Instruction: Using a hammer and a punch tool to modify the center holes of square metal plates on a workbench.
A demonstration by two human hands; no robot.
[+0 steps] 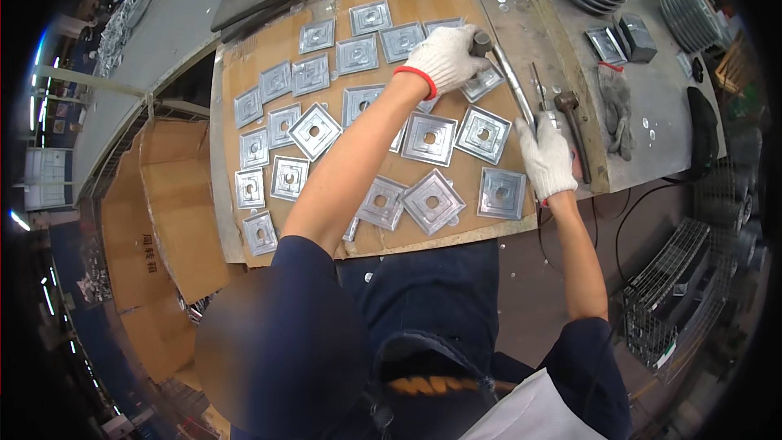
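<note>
The left grip [444, 59] clasps a dark cylinder [481, 44] at its fingertips; the right grip [547, 160], closure unclear, sits at the metal rod's [511, 77] near end.

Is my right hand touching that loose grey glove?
Apart. The head view shows the hammer lying between the right hand and the grey glove, with a plain gap.

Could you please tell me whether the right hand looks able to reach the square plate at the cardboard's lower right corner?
Probably yes: the square plate lies just left of the right hand, with nothing seen covering it, though the hand may be holding the metal rod.
</note>
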